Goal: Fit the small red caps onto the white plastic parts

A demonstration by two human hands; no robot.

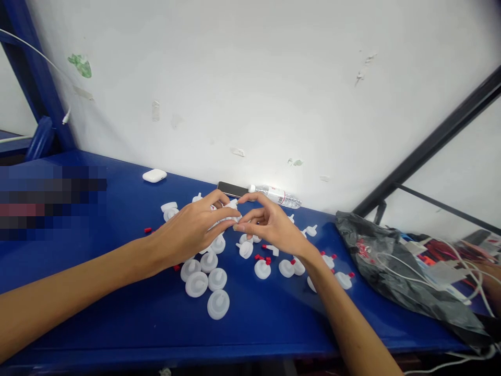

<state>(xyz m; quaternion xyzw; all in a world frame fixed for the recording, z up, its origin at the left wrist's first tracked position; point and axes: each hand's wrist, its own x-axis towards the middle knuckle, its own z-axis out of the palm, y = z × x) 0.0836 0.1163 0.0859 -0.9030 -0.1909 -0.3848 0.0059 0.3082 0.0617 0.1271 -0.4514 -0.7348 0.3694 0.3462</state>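
My left hand (195,222) is closed around a white plastic nozzle cap (234,205), which its fingers partly hide. From the other side my right hand (270,219) reaches the same cap with curled fingers; its fingertips meet the cap's right edge. Below my left hand lie several round white nozzle caps (218,304), spouts up, without red tips. To the right, under and around my right wrist, other white nozzle caps (262,269) carry small red tips. A loose red tip (147,230) rests left of my left hand.
Behind my hands, a dark phone (233,189) and a clear water bottle (276,195) lie along the wall. A white earbud case (154,175) sits at the back left of the blue table (117,324). On the right are a dark plastic bag (376,271) and white cables (479,284).
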